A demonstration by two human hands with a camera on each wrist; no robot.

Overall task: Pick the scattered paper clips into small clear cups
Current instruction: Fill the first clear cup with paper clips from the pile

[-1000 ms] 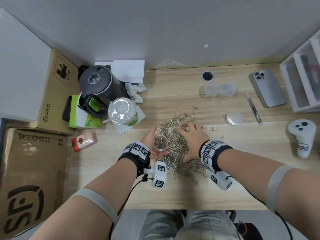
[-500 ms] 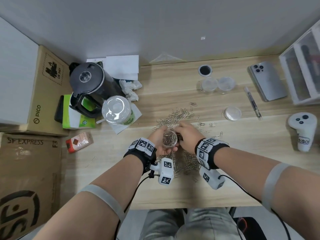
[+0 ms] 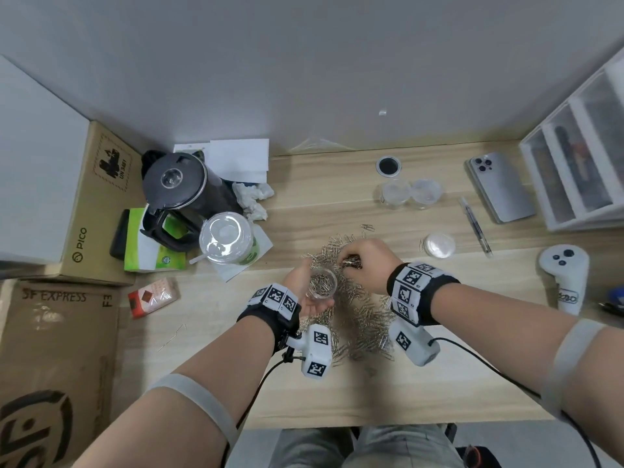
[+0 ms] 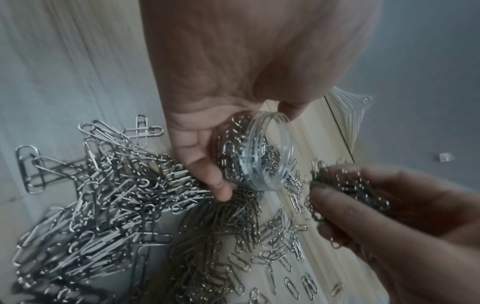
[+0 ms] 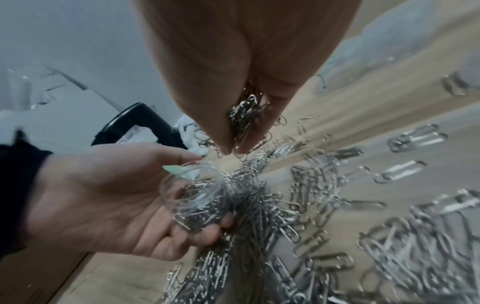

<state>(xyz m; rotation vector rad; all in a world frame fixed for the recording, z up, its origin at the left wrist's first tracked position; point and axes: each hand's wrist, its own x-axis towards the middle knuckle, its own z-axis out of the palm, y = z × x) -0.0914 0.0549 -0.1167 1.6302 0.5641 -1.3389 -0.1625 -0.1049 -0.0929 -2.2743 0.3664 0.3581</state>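
Observation:
A heap of silver paper clips (image 3: 363,319) (image 4: 109,216) (image 5: 337,226) lies in the middle of the wooden table (image 3: 337,197). My left hand (image 3: 304,288) (image 4: 207,164) (image 5: 109,201) grips a small clear cup (image 3: 322,282) (image 4: 262,152) (image 5: 192,197), part-filled with clips, just above the heap. My right hand (image 3: 366,261) (image 5: 233,123) (image 4: 363,205) pinches a bunch of clips (image 3: 351,263) (image 5: 245,115) (image 4: 345,185) beside and just beyond the cup's mouth. Two more clear cups (image 3: 393,194) (image 3: 426,192) stand at the back, with a lid (image 3: 439,245) nearer.
On the left stand a black kettle (image 3: 175,187), a lidded plastic drink cup (image 3: 226,238) and cardboard boxes (image 3: 94,211). A phone (image 3: 499,185), a pen (image 3: 476,224), a white controller (image 3: 564,275) and a drawer unit (image 3: 580,163) sit on the right. Loose clips (image 3: 367,227) lie behind the heap.
My left hand lifted the cup off the heap and holds it up. My right hand gathered a bunch of clips from the heap and brought it up next to the cup.

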